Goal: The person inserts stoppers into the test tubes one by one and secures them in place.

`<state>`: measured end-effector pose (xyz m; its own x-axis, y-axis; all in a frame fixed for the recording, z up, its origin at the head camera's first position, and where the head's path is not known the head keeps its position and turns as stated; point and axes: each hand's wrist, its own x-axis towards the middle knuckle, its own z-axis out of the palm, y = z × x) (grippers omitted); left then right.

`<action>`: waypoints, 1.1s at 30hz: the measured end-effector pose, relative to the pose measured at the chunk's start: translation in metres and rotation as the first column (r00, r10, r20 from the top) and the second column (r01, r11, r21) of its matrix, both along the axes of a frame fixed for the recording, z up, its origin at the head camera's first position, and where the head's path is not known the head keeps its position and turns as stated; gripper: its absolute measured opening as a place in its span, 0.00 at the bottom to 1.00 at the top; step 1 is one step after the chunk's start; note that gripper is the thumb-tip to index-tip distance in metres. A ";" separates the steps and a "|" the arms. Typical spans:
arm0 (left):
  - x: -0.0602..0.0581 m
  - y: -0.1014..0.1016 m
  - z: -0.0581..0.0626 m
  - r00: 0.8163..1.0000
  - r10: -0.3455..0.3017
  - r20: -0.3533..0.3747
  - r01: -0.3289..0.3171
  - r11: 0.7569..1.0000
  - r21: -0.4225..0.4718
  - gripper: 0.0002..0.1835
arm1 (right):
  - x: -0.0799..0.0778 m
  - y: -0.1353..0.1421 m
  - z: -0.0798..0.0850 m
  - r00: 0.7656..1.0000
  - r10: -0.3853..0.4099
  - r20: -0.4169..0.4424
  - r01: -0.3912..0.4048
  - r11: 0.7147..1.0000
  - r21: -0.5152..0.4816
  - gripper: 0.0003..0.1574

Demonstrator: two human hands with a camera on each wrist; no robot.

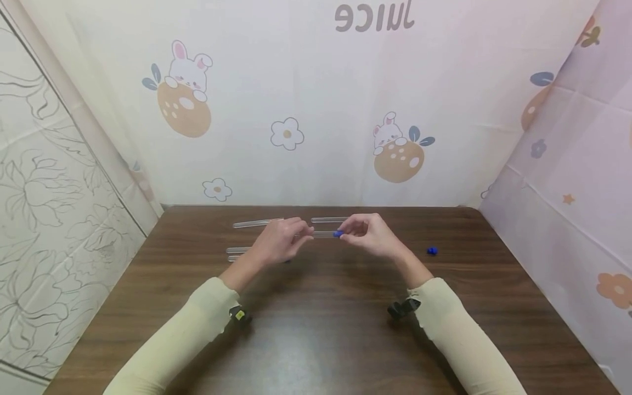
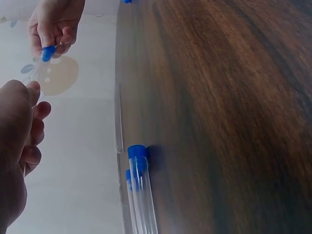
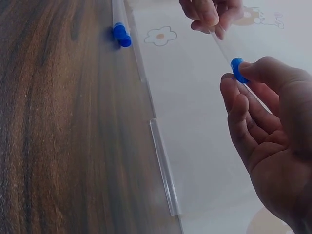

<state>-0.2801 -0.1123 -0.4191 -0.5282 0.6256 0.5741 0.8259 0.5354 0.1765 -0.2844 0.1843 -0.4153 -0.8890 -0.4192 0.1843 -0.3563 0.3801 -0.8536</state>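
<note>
A brown surface spreads beneath me. Above it, my left grip pinches the clear tube that runs across to my right grip, pinched too, on the blue cap at its end. Two capped tubes lie leftward, other clear tubes at the back. Off right sits a small blue piece.

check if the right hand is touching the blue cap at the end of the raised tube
Touching. The right wrist view shows it: the right hand pinches the blue cap, with its thumb tip pressed against the cap's side.
</note>
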 end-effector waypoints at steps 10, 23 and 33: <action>0.002 -0.005 -0.001 0.993 0.065 0.102 -0.063 0.998 -0.015 0.08 | -0.002 -0.003 0.000 0.999 0.046 -0.005 -0.046 0.999 -0.019 0.08; 0.001 -0.019 0.004 0.988 0.107 0.110 -0.108 0.994 0.000 0.09 | -0.006 0.011 0.003 0.997 0.060 0.046 -0.057 0.997 -0.059 0.18; -0.001 -0.035 0.006 0.982 0.130 0.134 -0.131 0.991 -0.001 0.09 | -0.008 0.044 0.009 0.999 0.014 -0.035 -0.013 1.000 0.026 0.17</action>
